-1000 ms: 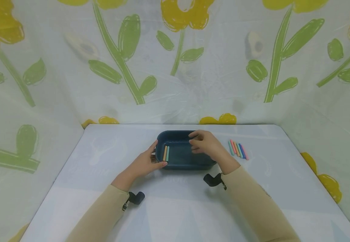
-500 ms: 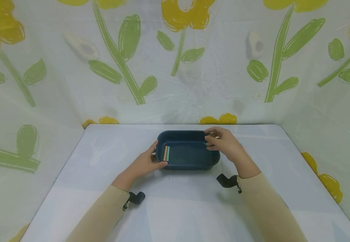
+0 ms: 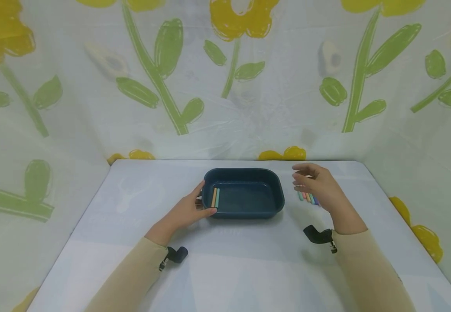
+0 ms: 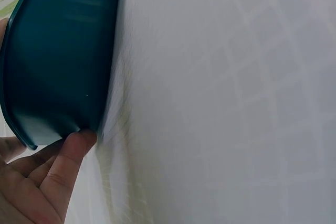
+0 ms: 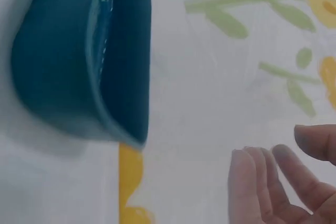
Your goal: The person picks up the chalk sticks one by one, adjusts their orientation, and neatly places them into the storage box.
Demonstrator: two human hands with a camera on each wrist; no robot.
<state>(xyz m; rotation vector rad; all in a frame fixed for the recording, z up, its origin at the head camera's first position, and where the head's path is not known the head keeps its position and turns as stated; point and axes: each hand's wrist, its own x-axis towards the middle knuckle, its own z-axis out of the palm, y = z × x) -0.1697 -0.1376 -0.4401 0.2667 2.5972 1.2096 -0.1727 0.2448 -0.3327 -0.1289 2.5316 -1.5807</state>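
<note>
A dark teal rectangular dish (image 3: 248,215) sits on the table, also seen from the side in both wrist views. An orange chalk stick (image 3: 213,197) and a pale green chalk stick (image 3: 217,198) lie side by side in its left end. My left hand (image 3: 189,206) grips that end, thumb over the near corner and fingers against the outer wall. My right hand (image 3: 319,184), holding nothing, is above several coloured chalk sticks (image 3: 308,197) right of the dish and partly hides them. In the right wrist view its fingers (image 5: 244,182) are fairly straight, apart from the thumb.
The pale table (image 3: 229,264) extends around the dish. A flower-printed cloth (image 3: 280,108) stands behind its far edge and along both sides. Small black wrist cameras (image 3: 319,235) hang at both sleeves.
My right hand has moved right, from over the dish to above the loose chalk sticks. My left hand, the dish and the two chalk sticks in it have stayed put.
</note>
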